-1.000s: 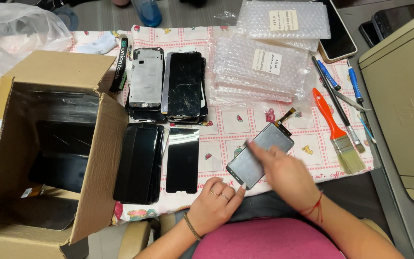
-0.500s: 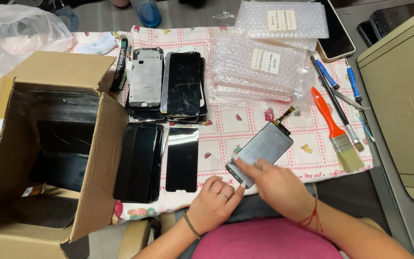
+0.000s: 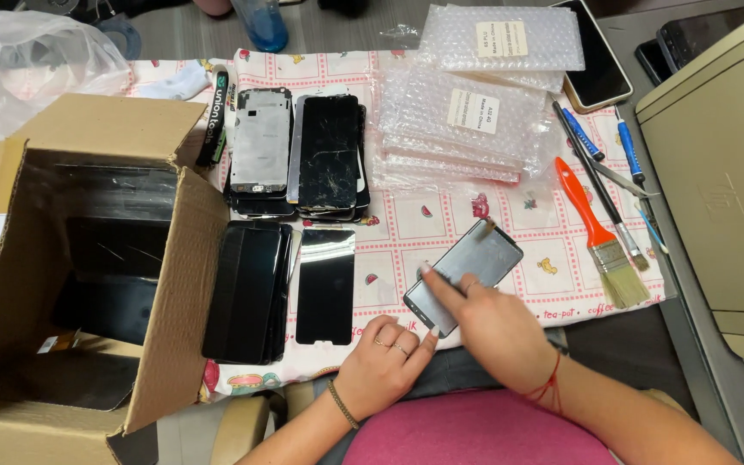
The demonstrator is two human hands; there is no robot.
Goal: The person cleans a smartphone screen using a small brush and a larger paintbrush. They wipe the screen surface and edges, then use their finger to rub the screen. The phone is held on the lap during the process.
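The right hand (image 3: pixel 497 323) lies on the near end of a grey phone screen (image 3: pixel 467 269) and pinches it, with one finger stretched out flat along its left edge. The left hand (image 3: pixel 382 362) sits just left of it, loosely curled, with one fingertip touching the near corner of the grey phone screen; it grips nothing. The grey phone screen rests on the desk near the front edge, right in front of both hands. Its long side slants, from near-left up to far-right, and a small tail sticks out at the far end. The right hand is the nearer one, since it is already on top. Just to the left lies a single black glass screen (image 3: pixel 325 284), and next to that a pile of black screens (image 3: pixel 249 291). Farther back sit two stacks of broken phone parts (image 3: pixel 299 151). An open cardboard box (image 3: pixel 88 258) stands at the far left. To the right lie an orange paintbrush (image 3: pixel 600 232) and some blue tools (image 3: pixel 626 151). Bubble wrap packs (image 3: pixel 475 112) are piled at the far side on the patterned cloth (image 3: pixel 406 224).
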